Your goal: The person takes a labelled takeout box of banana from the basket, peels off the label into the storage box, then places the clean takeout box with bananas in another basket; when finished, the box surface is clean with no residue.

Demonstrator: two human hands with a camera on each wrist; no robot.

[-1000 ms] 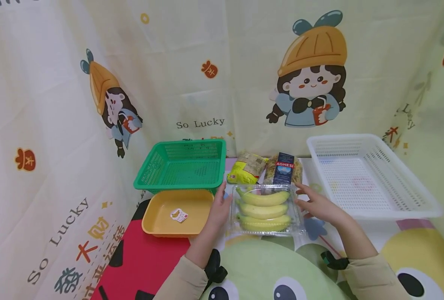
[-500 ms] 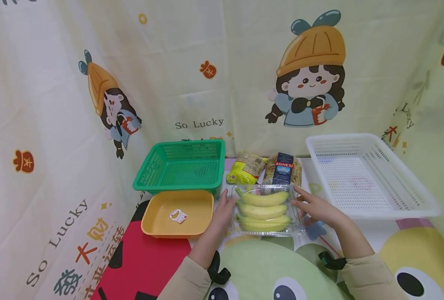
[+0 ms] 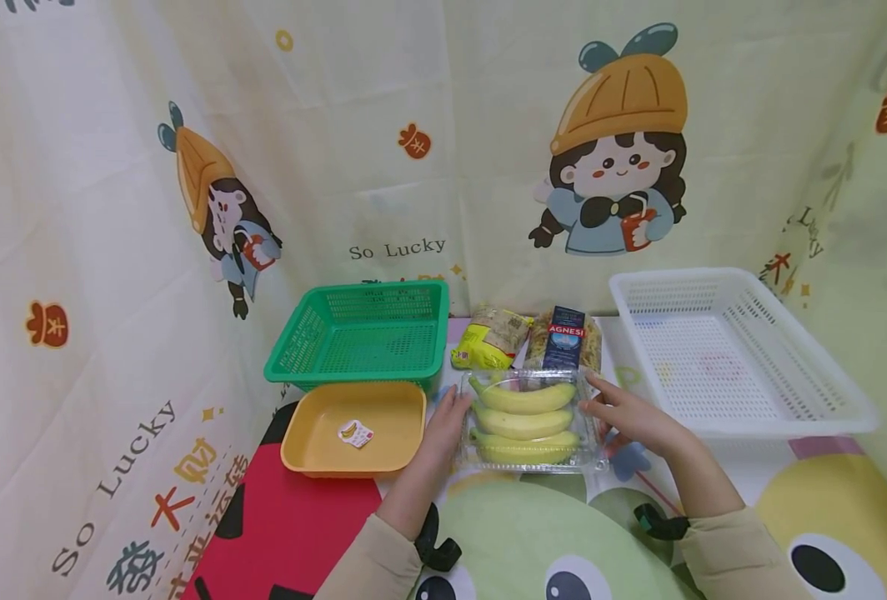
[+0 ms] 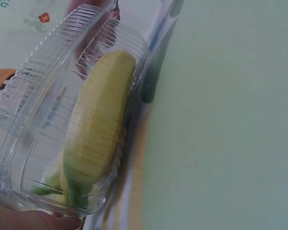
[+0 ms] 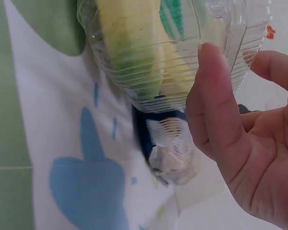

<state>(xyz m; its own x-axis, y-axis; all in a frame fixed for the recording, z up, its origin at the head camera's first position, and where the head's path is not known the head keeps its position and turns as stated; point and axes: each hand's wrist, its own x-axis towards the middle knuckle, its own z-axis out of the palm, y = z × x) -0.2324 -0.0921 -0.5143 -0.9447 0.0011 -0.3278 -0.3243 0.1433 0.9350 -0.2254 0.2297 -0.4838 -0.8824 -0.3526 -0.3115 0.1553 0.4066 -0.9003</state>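
A clear plastic clamshell box of bananas (image 3: 524,421) sits in front of me, with three bananas showing through its lid. My left hand (image 3: 445,427) holds its left end; in the left wrist view, that hand's fingertips (image 4: 62,222) lie against the ribbed plastic. At the opposite end, my right hand (image 3: 634,417) grips the side near the upper right corner. The right wrist view shows one digit (image 5: 213,72) pressed on the box's end wall and another finger reaching toward the lid side. Part of the left hand is out of frame in its wrist view.
Behind the box lie a yellow bag (image 3: 492,337) and an AGNESI pasta bag (image 3: 566,333). A green basket (image 3: 443,321) stands at the back left, with an orange tray (image 3: 316,458) holding a banana-picture label (image 3: 356,432) before it. On the right is a white basket (image 3: 766,427).
My left hand has come down and inward onto the box's left end. The right fingers have moved slightly left onto its right edge. The box stays in about the same place.
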